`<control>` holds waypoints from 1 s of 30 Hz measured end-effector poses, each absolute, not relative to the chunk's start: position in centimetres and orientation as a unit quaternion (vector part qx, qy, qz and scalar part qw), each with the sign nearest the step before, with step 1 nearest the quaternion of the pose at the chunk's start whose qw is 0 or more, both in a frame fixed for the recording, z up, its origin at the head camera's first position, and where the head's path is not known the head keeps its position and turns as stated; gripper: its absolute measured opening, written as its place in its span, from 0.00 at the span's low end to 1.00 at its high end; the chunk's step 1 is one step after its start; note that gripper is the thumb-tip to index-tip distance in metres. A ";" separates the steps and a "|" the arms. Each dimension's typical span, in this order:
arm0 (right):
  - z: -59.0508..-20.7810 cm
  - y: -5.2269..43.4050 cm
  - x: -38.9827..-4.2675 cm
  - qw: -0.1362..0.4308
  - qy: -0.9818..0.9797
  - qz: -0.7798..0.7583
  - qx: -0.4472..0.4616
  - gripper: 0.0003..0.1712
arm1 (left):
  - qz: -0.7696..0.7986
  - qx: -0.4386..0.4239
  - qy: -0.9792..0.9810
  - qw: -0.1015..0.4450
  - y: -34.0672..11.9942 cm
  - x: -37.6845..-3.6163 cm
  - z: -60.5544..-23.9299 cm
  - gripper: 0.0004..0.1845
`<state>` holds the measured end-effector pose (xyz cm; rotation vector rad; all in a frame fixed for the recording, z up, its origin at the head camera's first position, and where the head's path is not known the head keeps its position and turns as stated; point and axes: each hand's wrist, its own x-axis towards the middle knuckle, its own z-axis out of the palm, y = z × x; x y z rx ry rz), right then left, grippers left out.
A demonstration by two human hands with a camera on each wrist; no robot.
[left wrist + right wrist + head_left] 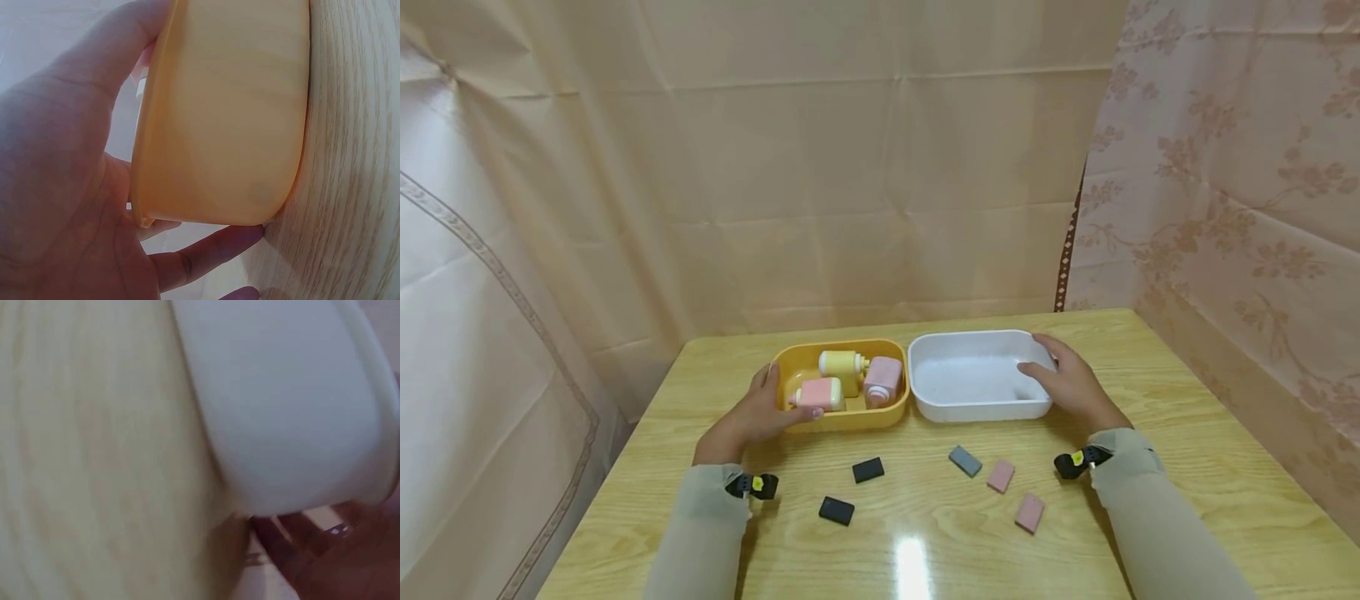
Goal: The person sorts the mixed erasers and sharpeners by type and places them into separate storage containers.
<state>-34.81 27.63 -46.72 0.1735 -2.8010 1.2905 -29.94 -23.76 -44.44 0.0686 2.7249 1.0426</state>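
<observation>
well, left hand (758,417) grips yellow tray's (872,419) outer edge.

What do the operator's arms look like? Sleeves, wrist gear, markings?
Left sleeve and right sleeve: long, plain, pale greyish. Left wrist unit and right wrist unit: small, black, strapped at the cuffs, each with a yellow marking. Left grip and right grip: no gloves.
</observation>
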 end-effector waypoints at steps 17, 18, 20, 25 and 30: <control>-48.5 29.5 -35.1 0.026 -0.890 0.434 0.140 0.48 | 0.345 0.029 0.932 0.110 -23.6 -30.3 -44.6 0.77; -48.5 29.5 -35.1 0.029 -0.893 0.426 0.143 0.48 | 0.344 0.030 0.932 0.110 -23.6 -30.3 -44.6 0.77; -48.6 29.4 -35.1 0.032 -0.897 0.416 0.146 0.48 | 0.341 0.029 0.933 0.109 -23.6 -30.2 -44.5 0.77; -48.5 29.2 -34.9 0.029 -0.902 0.407 0.143 0.48 | 0.334 0.032 0.935 0.112 -23.6 -29.8 -43.9 0.76; -48.4 29.2 -34.9 0.030 -0.906 0.397 0.142 0.48 | 0.320 0.037 0.940 0.110 -23.3 -29.3 -43.4 0.75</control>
